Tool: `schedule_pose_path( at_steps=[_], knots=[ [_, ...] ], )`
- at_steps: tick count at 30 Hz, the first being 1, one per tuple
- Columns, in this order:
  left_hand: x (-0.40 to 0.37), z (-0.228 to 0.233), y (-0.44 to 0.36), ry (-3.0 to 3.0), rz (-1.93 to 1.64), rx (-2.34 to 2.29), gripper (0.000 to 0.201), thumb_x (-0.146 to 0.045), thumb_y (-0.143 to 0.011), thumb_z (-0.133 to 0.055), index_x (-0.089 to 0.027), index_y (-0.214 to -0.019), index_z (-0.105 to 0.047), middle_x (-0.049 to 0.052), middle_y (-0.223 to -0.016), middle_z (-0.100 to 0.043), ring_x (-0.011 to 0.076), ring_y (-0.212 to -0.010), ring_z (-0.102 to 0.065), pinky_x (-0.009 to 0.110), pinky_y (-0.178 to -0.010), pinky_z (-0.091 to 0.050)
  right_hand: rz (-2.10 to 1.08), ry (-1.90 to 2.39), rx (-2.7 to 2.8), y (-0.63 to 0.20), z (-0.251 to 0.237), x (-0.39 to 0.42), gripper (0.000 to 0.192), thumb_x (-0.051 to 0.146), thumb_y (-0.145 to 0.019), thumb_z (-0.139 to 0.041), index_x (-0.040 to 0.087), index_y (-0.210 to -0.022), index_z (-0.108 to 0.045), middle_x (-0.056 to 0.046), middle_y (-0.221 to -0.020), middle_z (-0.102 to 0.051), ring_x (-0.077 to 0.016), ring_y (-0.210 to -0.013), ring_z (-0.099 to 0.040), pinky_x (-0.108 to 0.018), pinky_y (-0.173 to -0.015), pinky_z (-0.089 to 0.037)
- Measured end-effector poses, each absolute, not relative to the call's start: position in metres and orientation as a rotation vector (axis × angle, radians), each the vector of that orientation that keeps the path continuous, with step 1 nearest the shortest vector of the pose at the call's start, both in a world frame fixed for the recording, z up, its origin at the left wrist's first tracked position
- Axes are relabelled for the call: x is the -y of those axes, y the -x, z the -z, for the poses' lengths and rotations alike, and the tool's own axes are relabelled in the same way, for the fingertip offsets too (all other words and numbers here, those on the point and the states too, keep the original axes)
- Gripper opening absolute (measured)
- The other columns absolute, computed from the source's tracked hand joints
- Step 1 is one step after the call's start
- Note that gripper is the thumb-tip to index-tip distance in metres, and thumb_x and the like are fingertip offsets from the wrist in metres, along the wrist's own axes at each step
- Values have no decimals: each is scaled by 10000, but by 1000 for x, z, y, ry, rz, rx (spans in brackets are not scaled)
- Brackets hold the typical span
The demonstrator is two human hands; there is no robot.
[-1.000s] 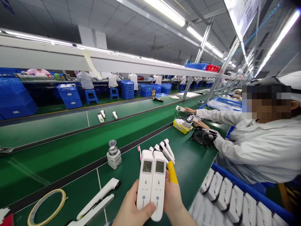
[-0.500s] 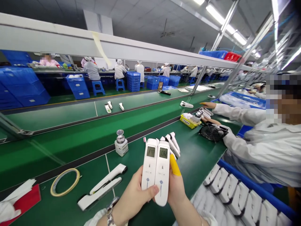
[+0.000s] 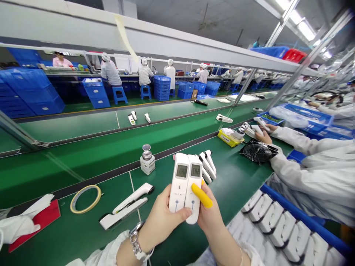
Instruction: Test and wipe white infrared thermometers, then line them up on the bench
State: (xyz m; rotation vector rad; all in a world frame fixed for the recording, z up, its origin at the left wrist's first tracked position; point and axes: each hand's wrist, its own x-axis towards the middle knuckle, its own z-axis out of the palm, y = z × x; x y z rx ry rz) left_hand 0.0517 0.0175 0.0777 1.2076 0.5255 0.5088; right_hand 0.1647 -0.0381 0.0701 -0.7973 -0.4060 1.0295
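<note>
My right thumb (image 3: pixel 202 195) just swung over the right thermometer (image 3: pixel 191 197)
Left hand (image 3: pixel 163 210) and right hand (image 3: pixel 210 214) gripping it and the left thermometer (image 3: pixel 176 186) side by side, above bench (image 3: pixel 231 181) stretching right to the tray's rim (image 3: pixel 305 220).

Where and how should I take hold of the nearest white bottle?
Probably grip the bottle by its boxy white body, below the metal top, coming level from the near side: it stands upright with flat walls to pinch. The left hand is nearest, though holding a thermometer.
</note>
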Motion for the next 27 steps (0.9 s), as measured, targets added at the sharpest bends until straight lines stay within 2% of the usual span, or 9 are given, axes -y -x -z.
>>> schedule_pose_path(
  at_steps=[5,10,17,23,27],
  knots=[
    [-18,-80,-51,-1224,-518,-556,442,-146,-689,-694,-164,-1085,-499,76,-1034,-650,242,-928,-611,379,-800,-503,-1069,794,469,-164,-69,36,244,274,-745,-680,248,-980,-617,-9,-889,-702,-213,-789,-662,-328,-679,-547],
    [-20,-83,-50,-1200,-527,-555,435,-146,-694,-696,-173,-1079,-496,66,-1048,-644,230,-938,-611,370,-806,-506,-1081,827,522,-161,-68,34,342,264,-688,-733,280,-1000,-595,13,-893,-691,-203,-807,-654,-322,-711,-537],
    [-22,-74,-49,-1226,-616,-530,454,-168,-669,-729,-192,-1067,-514,55,-1050,-649,229,-945,-613,349,-801,-511,-1105,914,610,-161,-73,37,435,305,-637,-762,262,-1038,-600,-14,-957,-681,-217,-856,-635,-321,-723,-529],
    [-22,-74,-47,-1326,-545,-582,453,-210,-695,-706,-209,-1095,-495,55,-1027,-653,239,-913,-620,372,-766,-515,-1029,931,489,-163,-69,32,266,337,-679,-714,249,-921,-650,2,-837,-688,-215,-794,-637,-334,-695,-529],
    [-23,-79,-46,-1343,-503,-599,452,-215,-693,-703,-196,-1090,-489,63,-1023,-653,240,-907,-621,371,-762,-516,-1020,901,437,-163,-64,31,235,324,-704,-691,257,-925,-649,10,-832,-684,-216,-784,-638,-336,-685,-528]
  ],
)
